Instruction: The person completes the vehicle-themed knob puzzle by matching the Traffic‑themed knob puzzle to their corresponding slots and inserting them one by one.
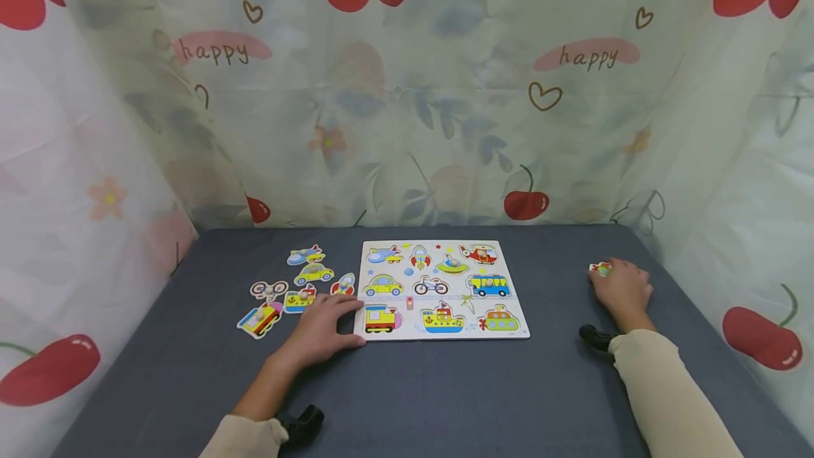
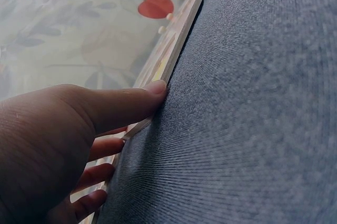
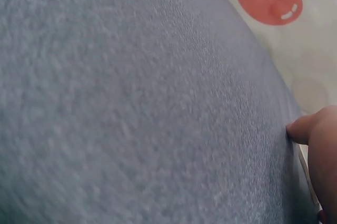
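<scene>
A white puzzle board printed with vehicles lies in the middle of the table. My left hand holds its near left corner, the thumb against the front edge and the fingers along the left side. Far to the right, my right hand pinches a small puzzle piece at the tabletop. That piece shows red, green and yellow inside a white border; the fingers cover part of it. In the right wrist view only the edge of the hand shows, with a fingertip at the cloth.
Left of the board lie several loose pieces: an airplane, a car, a bicycle, a ship, a rocket and a train. A dark cloth covers the table. Cherry-print curtains surround it.
</scene>
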A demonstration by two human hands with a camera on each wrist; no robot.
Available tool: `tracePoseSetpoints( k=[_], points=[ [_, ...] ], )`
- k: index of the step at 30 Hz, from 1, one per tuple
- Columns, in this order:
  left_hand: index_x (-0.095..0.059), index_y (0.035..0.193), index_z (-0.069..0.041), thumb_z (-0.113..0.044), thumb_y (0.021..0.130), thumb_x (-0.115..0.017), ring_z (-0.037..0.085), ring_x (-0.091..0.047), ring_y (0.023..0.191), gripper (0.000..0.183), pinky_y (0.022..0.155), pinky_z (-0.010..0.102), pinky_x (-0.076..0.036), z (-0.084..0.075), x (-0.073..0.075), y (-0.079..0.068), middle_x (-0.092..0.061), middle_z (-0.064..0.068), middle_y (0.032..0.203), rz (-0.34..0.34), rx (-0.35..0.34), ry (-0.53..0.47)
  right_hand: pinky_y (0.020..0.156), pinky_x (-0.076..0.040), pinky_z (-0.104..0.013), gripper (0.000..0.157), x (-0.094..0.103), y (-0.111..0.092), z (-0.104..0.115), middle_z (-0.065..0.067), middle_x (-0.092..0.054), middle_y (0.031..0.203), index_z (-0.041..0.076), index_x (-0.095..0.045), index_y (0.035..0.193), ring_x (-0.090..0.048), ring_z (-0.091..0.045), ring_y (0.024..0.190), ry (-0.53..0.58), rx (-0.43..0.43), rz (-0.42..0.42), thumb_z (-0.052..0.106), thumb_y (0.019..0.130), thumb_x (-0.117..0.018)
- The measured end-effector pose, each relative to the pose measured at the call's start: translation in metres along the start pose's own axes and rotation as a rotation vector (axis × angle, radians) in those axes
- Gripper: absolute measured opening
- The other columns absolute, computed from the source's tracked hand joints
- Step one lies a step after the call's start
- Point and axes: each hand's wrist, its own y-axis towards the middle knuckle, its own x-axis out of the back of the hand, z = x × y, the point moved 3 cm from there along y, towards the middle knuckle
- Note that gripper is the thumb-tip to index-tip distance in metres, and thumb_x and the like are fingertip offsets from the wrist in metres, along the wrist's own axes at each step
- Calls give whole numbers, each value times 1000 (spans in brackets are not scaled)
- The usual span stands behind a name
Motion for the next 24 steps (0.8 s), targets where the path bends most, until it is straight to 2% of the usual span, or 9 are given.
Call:
tracePoseSetpoints(
  k=[9,18,24],
  points=[
    [-63,132,-18,-41,74,-83,26,-44,117,65,97,48,-36,1,0,0,-55,3,135,2,2,-1,88,-26,-65,57,0,-1,-4,-38,-42,126,-12,-43,134,-34,-57,113,-17,-12,-19,31,97,-52],
    [-62,132,-18,-40,75,-83,28,-43,119,65,99,50,-35,0,0,0,-55,4,135,5,4,-3,86,-29,-64,57,0,-7,-5,-37,-47,124,-12,-49,130,-39,-54,107,-2,21,-64,33,96,-57],
    [-62,132,-18,-39,75,-83,28,-43,119,65,99,50,-35,0,0,1,-55,4,135,8,5,3,89,-30,-63,37,3,-11,-7,-34,-55,116,-11,-60,118,-44,-53,104,83,51,-135,19,96,-56]
  ],
)
